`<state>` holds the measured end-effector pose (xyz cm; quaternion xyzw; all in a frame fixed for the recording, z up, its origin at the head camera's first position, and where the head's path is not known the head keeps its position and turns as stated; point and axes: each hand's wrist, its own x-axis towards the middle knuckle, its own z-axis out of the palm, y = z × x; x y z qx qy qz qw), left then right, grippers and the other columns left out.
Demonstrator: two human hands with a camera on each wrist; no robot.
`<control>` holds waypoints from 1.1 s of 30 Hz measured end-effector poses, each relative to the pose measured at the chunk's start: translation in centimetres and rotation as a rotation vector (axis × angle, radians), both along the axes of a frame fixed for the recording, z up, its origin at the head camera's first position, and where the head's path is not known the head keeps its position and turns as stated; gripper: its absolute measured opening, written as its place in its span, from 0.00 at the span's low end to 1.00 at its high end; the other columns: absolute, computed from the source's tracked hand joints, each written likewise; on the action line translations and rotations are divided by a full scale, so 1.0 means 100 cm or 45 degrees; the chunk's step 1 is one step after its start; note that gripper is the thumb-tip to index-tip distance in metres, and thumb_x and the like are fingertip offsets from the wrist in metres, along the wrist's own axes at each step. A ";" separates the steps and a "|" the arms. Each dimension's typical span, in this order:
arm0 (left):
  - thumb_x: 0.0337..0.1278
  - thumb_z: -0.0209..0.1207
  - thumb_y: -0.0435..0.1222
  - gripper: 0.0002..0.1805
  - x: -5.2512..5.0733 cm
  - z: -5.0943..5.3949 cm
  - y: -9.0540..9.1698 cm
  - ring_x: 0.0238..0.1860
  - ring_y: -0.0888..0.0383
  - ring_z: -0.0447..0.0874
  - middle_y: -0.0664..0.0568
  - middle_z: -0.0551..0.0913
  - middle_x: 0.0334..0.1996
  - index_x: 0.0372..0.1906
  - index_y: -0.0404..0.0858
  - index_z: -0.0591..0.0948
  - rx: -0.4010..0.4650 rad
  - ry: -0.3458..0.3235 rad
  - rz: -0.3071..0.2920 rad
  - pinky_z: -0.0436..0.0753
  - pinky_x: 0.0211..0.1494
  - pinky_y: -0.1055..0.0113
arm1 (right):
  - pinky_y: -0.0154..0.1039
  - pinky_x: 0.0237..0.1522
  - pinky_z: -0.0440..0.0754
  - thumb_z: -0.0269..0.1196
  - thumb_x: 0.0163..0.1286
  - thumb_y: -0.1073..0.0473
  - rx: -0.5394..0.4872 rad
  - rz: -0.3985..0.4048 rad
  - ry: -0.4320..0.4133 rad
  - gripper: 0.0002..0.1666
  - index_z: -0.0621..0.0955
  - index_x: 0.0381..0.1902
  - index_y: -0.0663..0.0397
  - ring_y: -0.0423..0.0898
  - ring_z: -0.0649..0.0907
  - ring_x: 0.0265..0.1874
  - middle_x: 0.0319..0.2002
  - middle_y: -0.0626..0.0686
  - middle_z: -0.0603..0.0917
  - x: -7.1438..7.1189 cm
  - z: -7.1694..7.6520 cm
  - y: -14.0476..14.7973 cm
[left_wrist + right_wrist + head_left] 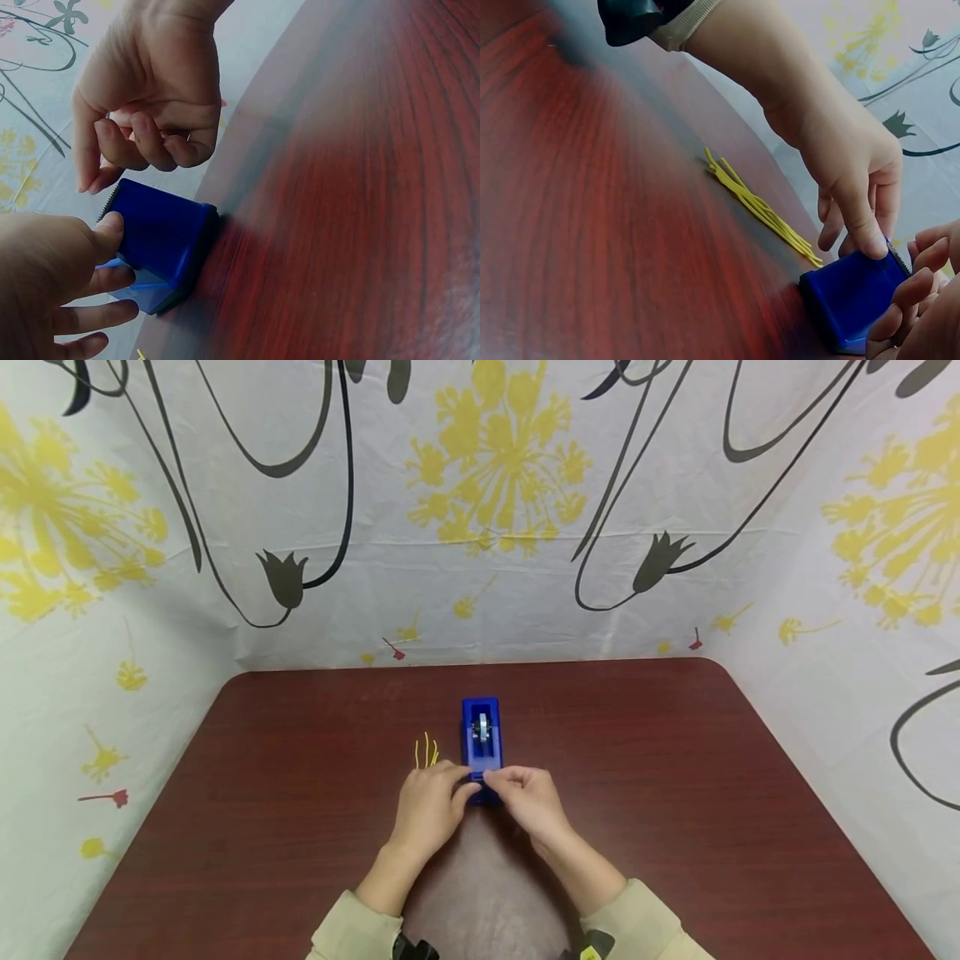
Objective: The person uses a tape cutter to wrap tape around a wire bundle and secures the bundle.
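Note:
A blue tape dispenser (482, 747) (154, 225) (855, 292) stands on the table with its toothed cutter toward the person; a tape roll (482, 728) sits inside. My left hand (427, 806) (52, 262) (840, 142) grips its cutter end, thumb on the front face beside the teeth and fingers along the side. At the cutter, my right hand (534, 800) (154, 82) (930, 315) pinches with thumb and index finger, its other fingers curled; the clear tape between them is hard to make out.
Several thin yellow strands (426, 752) (761, 206) lie left of the dispenser, partly behind the left hand in the head view. The dark red table (300, 735) has rounded far corners, with a flower-printed cloth (480, 610) hanging behind and at both sides.

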<state>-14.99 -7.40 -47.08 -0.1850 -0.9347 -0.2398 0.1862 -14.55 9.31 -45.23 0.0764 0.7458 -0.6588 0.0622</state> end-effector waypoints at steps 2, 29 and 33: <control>0.60 0.70 0.44 0.13 0.000 0.000 0.000 0.38 0.52 0.87 0.53 0.88 0.36 0.44 0.41 0.90 0.004 -0.004 0.003 0.82 0.46 0.53 | 0.31 0.21 0.64 0.69 0.67 0.55 -0.010 0.012 -0.005 0.16 0.87 0.35 0.67 0.37 0.69 0.19 0.16 0.41 0.72 0.002 -0.001 0.001; 0.59 0.70 0.44 0.13 -0.001 -0.001 0.000 0.37 0.52 0.88 0.52 0.89 0.36 0.44 0.41 0.90 0.016 -0.019 0.001 0.82 0.45 0.52 | 0.34 0.30 0.70 0.70 0.66 0.57 0.014 0.045 -0.017 0.17 0.87 0.36 0.70 0.41 0.74 0.29 0.26 0.50 0.83 0.020 -0.005 0.002; 0.60 0.70 0.44 0.13 -0.001 -0.001 -0.001 0.37 0.52 0.88 0.52 0.89 0.36 0.44 0.41 0.90 0.016 -0.017 -0.002 0.82 0.46 0.52 | 0.34 0.30 0.70 0.70 0.66 0.56 0.008 0.049 -0.018 0.17 0.87 0.36 0.70 0.41 0.75 0.30 0.27 0.51 0.84 0.021 -0.006 0.002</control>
